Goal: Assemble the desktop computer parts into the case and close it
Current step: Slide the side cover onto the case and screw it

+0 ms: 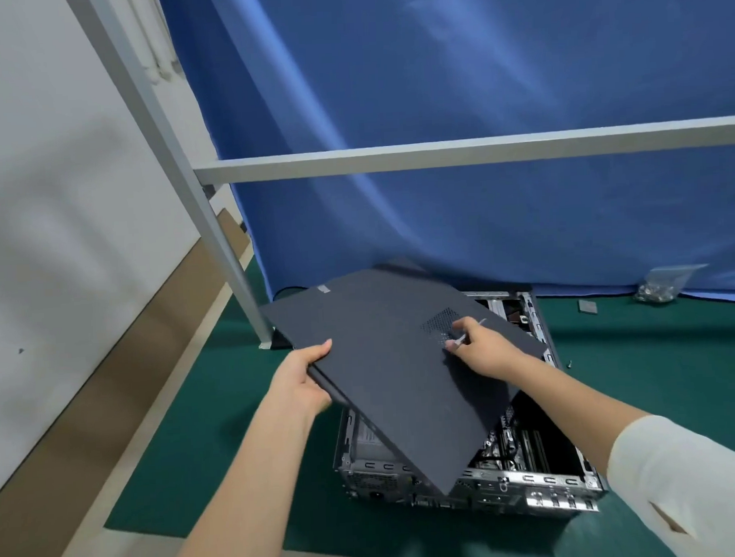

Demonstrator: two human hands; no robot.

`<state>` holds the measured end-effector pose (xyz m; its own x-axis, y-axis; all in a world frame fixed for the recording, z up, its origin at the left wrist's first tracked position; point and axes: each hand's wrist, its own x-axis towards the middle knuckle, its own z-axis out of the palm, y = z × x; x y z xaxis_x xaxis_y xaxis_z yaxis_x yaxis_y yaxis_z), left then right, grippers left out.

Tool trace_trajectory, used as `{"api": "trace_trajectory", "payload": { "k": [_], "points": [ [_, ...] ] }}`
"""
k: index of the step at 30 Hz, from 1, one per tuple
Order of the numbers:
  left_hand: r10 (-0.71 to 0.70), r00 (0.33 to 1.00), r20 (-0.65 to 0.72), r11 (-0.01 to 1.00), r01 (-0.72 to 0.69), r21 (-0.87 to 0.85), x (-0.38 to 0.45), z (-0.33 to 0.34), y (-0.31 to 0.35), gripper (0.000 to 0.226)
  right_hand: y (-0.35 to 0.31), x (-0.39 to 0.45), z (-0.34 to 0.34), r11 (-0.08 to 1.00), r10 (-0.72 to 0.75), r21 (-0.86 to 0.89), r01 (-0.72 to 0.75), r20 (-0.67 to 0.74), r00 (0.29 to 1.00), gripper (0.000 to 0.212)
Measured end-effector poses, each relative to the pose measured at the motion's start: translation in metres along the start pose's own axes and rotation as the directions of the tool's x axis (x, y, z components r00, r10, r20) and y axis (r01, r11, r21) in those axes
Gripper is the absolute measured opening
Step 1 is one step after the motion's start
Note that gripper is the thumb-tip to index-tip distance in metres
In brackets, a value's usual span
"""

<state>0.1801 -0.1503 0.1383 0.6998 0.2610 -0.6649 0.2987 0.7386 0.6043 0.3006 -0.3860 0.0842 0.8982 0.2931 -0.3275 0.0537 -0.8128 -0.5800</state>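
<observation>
fingers of left hand (pixel 303 378) grip side panel (pixel 386 361) edge.

At lower centre of the frame, the left hand (pixel 303 382) clamps thumb-over-top, while the right hand (pixel 480 349), centre-right, curls fingers downward, both forearms outstretched.

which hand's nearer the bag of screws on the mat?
Right. The right hand rests on the side panel near its vent, on the side toward the bag of screws; the left hand grips the panel's opposite edge.
</observation>
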Motion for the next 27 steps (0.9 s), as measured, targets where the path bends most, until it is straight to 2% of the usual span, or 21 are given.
{"api": "trace_trajectory", "payload": {
  "k": [3, 7, 11, 16, 19, 22, 24, 27],
  "points": [
    [-0.059, 0.998, 0.002, 0.992, 0.059, -0.115, 0.002, 0.002, -0.017, 0.007, 0.0, -0.003, 0.004, 0.997, -0.038, -0.066, 0.04, 0.03, 0.999, 0.046],
    [-0.099, 0.995, 0.02, 0.973, 0.101, -0.206, 0.001, 0.012, -0.038, 0.024, -0.011, -0.017, -0.002, 0.987, -0.137, -0.07, 0.146, 0.118, 0.983, 0.05],
    [-0.096, 0.995, -0.004, 0.965, 0.092, -0.245, -0.003, 0.027, -0.051, 0.029, -0.03, -0.042, -0.005, 0.975, -0.213, -0.021, 0.223, 0.223, 0.951, 0.07],
    [-0.104, 0.994, -0.033, 0.963, 0.092, -0.253, -0.008, 0.045, -0.057, 0.02, -0.039, -0.067, -0.018, 0.965, -0.194, -0.103, 0.241, 0.337, 0.921, 0.089],
    [-0.113, 0.994, -0.013, 0.96, 0.106, -0.258, -0.013, 0.054, -0.061, 0.019, -0.04, -0.079, -0.021, 0.931, -0.204, -0.223, 0.29, 0.343, 0.917, 0.077],
    [-0.099, 0.995, -0.001, 0.965, 0.096, -0.245, -0.017, 0.052, -0.062, 0.016, -0.038, -0.091, -0.018, 0.842, -0.286, -0.389, 0.373, 0.263, 0.921, 0.063],
    [-0.107, 0.994, 0.021, 0.968, 0.109, -0.225, -0.018, 0.041, -0.059, 0.017, -0.032, -0.097, -0.021, 0.822, -0.316, -0.428, 0.376, 0.206, 0.926, 0.055],
    [-0.126, 0.992, -0.016, 0.967, 0.119, -0.225, -0.012, 0.016, -0.051, 0.043, -0.023, -0.103, -0.033, 0.851, -0.319, -0.382, 0.361, 0.171, 0.932, 0.054]
  ]
}}
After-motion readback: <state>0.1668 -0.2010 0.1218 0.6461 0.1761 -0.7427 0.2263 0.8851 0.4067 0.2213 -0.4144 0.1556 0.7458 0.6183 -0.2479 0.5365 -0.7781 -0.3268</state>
